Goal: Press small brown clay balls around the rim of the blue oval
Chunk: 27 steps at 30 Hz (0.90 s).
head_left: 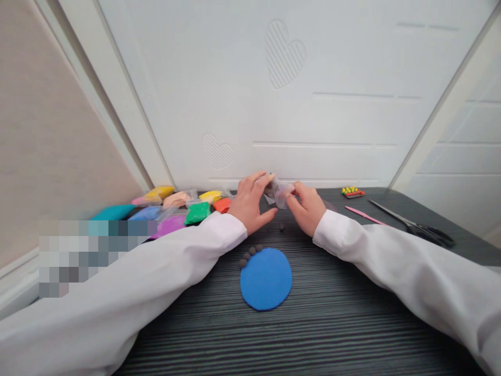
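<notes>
My right hand (308, 208) pinches a crumpled clear plastic bag (282, 193) near the back of the table. My left hand (253, 202) is beside the bag, thumb spread away from the fingers, fingertips at the bag's left edge; whether they touch it I cannot tell. Something dark shows behind the left fingertips, mostly hidden. A small dark clay ball (282, 227) lies on the table between my hands. Closer to me is a flat blue clay disc (266, 279), with several dark clay balls (247, 256) in a row along its upper left edge.
Bags of coloured clay, among them green (198, 213), purple (169, 225) and teal (113, 212), lie at the left. To the right are a pink clay tool (366, 214), black scissors (418, 227) and a small red-and-yellow piece (353, 192). A white panel (235, 78) rises behind the table.
</notes>
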Available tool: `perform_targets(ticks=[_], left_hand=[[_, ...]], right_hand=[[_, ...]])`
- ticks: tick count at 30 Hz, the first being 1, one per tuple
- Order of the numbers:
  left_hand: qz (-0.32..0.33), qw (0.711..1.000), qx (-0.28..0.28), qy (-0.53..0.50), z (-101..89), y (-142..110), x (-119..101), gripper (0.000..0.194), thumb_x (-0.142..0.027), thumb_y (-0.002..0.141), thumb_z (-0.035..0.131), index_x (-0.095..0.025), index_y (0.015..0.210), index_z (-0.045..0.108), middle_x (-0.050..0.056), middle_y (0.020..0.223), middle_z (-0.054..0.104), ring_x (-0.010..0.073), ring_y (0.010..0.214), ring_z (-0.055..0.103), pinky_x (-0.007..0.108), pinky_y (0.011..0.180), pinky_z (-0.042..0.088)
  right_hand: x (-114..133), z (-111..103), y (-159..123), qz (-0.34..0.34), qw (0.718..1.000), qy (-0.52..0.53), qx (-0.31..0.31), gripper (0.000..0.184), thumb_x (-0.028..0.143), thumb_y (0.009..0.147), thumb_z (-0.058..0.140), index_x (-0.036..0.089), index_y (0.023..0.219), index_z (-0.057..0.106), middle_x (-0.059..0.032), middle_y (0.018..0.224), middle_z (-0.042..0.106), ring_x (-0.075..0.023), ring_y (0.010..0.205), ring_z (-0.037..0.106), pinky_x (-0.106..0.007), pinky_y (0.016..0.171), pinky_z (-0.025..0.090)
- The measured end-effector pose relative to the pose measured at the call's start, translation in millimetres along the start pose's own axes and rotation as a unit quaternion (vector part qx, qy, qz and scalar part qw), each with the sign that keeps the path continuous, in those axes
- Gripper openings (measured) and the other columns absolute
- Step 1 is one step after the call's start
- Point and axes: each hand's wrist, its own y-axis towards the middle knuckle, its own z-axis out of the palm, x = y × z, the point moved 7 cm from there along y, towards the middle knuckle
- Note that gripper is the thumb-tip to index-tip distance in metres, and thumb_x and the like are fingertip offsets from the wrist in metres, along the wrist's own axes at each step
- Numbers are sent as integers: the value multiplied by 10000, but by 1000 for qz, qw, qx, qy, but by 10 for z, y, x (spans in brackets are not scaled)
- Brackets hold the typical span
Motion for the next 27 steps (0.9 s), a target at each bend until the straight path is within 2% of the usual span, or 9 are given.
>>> perform_targets(ticks=[3,6,9,13,18,21,24,27], left_hand=[[-3,1000,18,18,73,-2,56,766,-320,613,638,-187,1254,242,131,1298,273,271,1207,249,440,983,232],[-8,999,31,21,124,-8,107,600,-236,649,600,-191,1190,345,114,1285,306,254,1191,280,416,983,255],[-12,999,39,1,142,-12,135,452,-179,657,565,-174,1087,426,96,1196,415,227,1132,362,388,964,299],[-31,998,55,-16,156,-15,150,409,-171,655,543,-165,1048,430,82,1070,503,212,1028,453,372,882,386],[-45,997,61,-28,162,-19,148,406,-184,684,508,-161,1079,418,85,1071,497,191,963,485,316,774,448],[-71,995,53,-41,158,-27,196,466,-192,671,527,-154,1116,393,79,1054,513,168,864,529,306,745,458],[-105,992,43,-59,152,-41,260,488,-224,664,551,-164,1119,386,67,1022,537,149,744,552,310,695,472],[-91,991,37,-85,148,-41,252,468,-218,669,551,-173,1108,396,68,1053,535,154,792,558,311,722,473]], right_hand=[[26,0,-14,-7,1000,22,4,170,288,826,355,201,752,480,13,724,589,-126,692,524,-269,701,330],[48,3,-28,-13,999,36,6,169,306,811,398,200,724,497,14,718,598,-122,689,531,-261,692,339],[36,19,-32,-11,999,45,7,143,296,785,438,201,700,503,17,701,605,-119,678,546,-253,674,352],[-78,25,-18,14,999,52,-4,83,288,770,450,213,748,479,29,653,617,-120,628,561,-247,621,367],[-209,-44,-4,42,997,46,-45,91,297,754,466,216,779,434,35,601,577,-123,527,515,-249,533,357],[-176,-44,-2,20,998,52,-37,75,278,763,462,209,741,479,33,613,577,-117,578,537,-241,578,380],[-124,-19,-7,-6,998,56,-14,131,258,774,460,211,826,570,15,742,635,-125,696,570,-266,705,392],[-75,22,-13,-30,998,49,26,192,254,774,470,254,893,621,14,870,652,-152,830,568,-318,804,353]])
